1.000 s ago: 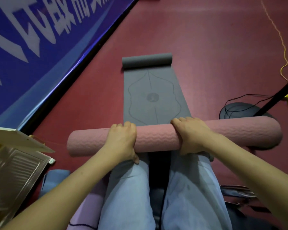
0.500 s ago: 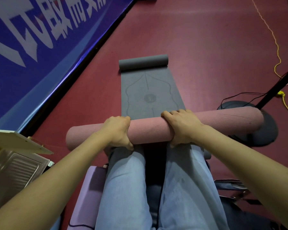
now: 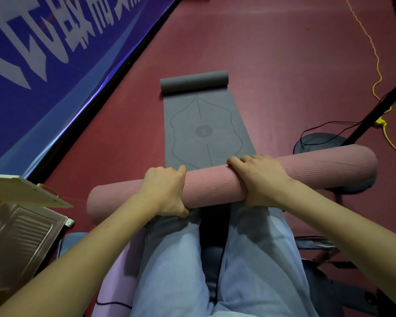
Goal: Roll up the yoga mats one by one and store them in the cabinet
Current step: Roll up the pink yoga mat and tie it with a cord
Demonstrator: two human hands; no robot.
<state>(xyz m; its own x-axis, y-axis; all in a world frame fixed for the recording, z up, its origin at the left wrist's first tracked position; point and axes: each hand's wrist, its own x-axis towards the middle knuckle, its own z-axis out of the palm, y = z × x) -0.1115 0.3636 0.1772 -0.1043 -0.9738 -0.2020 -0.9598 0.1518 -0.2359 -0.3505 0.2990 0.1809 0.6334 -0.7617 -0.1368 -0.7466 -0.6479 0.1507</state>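
While both hands clamp it, the rolled pink mat lies crosswise over the person's knees; entries follow.

Pink mat (image 3: 213, 184): fully rolled into a thick tube, wavy ribbed surface outward, tilted slightly so the end beyond the right hand sits higher than the end beyond the left hand.
Left hand (image 3: 164, 191): wrapped over the top of the tube, fingers curled down the far side, thumb tucked under the near side against the trouser leg; firm full grasp.
Right hand (image 3: 258, 179): wrapped over the tube in the same way, fingers curled over the far side, thumb side low on the near side; firm full grasp.
Span between the hands: a short bare stretch of pink roll.
Grey mat (image 3: 204, 131): flat on the floor just beyond the grip, printed with a line pattern and a round mark, its far end curled into a small roll (image 3: 194, 82).
Floor (image 3: 272, 65): dark red.
Cabinet (image 3: 16, 227): pale, down to the left of the left forearm, door panel open; inside not clear.
Lilac mat (image 3: 121, 277): flat beneath the left leg, partly hidden.
Banner (image 3: 44, 53): blue with white characters, up and left of the grip.
Stand base (image 3: 316, 143): dark disc behind the roll's right end, black pole and cables rising from it.
Yellow cord (image 3: 375, 53): trailing across the floor far right.
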